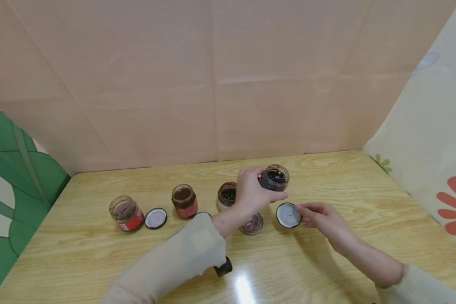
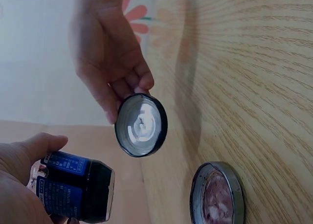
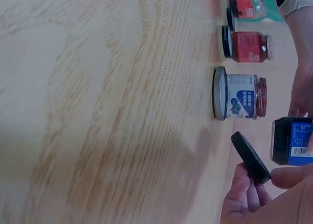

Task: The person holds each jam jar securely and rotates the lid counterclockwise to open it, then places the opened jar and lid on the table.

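Note:
My left hand grips an open glass jar of dark contents, raised over the table with its mouth tipped toward the head camera. A blue label wraps this jar, as the left wrist view shows. Between thumb and fingers, my right hand pinches a black-edged lid by its rim, pale inside facing the head camera. In the right wrist view the lid's dark outer side is tilted, apart from the jar. A second lid, smeared purplish inside, lies on the table below.
Behind my left forearm stands an open jar with a white and blue label. Farther left are two open red-labelled jars, a lid between them. Another lid is partly hidden by the sleeve. A peach-coloured sheet hangs behind the table.

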The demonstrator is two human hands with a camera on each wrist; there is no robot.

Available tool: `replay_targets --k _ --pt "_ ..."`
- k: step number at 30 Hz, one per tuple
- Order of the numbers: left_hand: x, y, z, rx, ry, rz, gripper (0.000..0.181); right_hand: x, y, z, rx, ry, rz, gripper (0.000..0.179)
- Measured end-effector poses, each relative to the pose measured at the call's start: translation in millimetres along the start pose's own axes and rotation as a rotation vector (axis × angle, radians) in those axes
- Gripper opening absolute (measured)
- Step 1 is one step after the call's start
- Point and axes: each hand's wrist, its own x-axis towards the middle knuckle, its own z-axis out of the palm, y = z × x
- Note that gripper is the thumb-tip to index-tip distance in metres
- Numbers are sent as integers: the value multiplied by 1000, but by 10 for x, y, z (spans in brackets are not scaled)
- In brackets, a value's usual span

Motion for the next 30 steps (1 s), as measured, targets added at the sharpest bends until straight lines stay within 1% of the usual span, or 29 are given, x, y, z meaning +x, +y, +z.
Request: replay_targets --k 9,15,19,27,30 --pt "44 -23 94 12 -14 -30 72 18 68 -33 -58 17 14 50" --pt "62 -59 166 1 -30 -81 76 46 115 -38 36 -1 -5 46" --pt "83 -82 206 4 -27 -95 77 57 141 -37 103 -31 -16 42" --pt "119 -142 283 32 -15 -88 71 70 162 -54 132 -49 -7 42" --pt "121 -166 315 27 -14 -90 69 76 177 -63 139 -62 3 42"
